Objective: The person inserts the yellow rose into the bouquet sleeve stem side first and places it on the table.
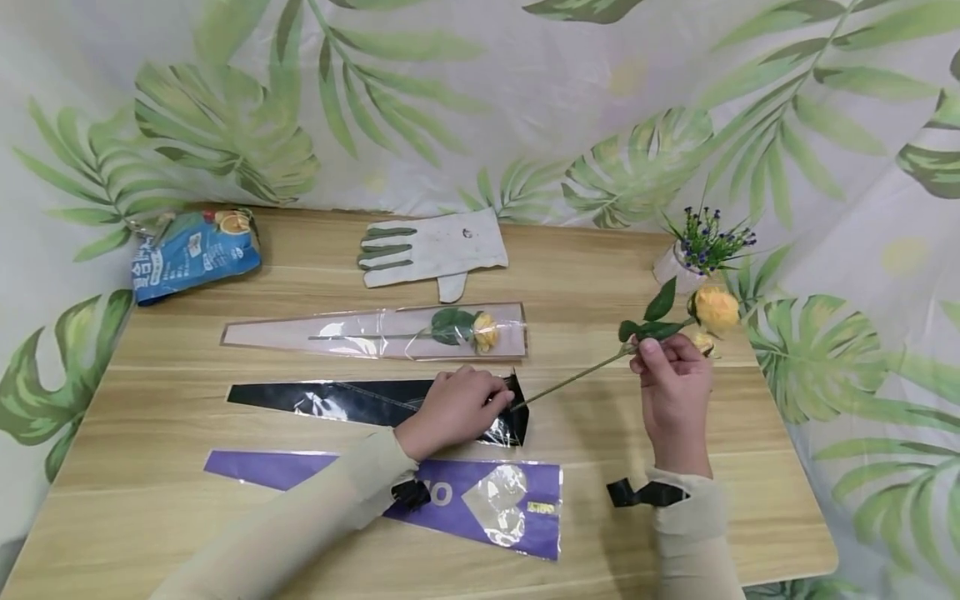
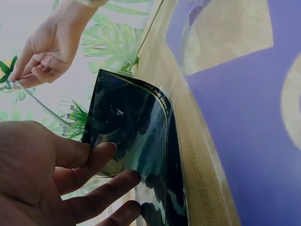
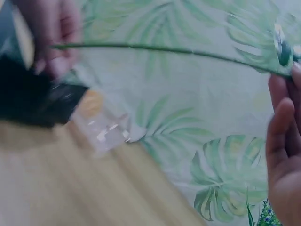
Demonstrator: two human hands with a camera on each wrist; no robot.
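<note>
My right hand [image 1: 675, 383] pinches the green stem of an artificial yellow rose [image 1: 716, 310] just below its leaves, above the table's right side. The stem [image 3: 164, 48] slants down left to the mouth of a black flower sleeve [image 1: 322, 398]. At that mouth my left hand [image 1: 461, 408] pinches the sleeve's edge between thumb and forefinger. In the left wrist view, its other fingers [image 2: 108, 188] lie against the sleeve's clear film, and the mouth gapes a little. The stem's lower tip is hidden by the left fingers.
Behind the black sleeve lies a clear-fronted sleeve [image 1: 360, 333] with a yellow rose inside; in front lies a purple sleeve [image 1: 525, 533] with a heart window. A white glove [image 1: 450, 246], blue bag [image 1: 197, 258] and small potted plant [image 1: 705, 242] stand along the back. Another yellow bloom [image 1: 703, 342] shows behind the right hand.
</note>
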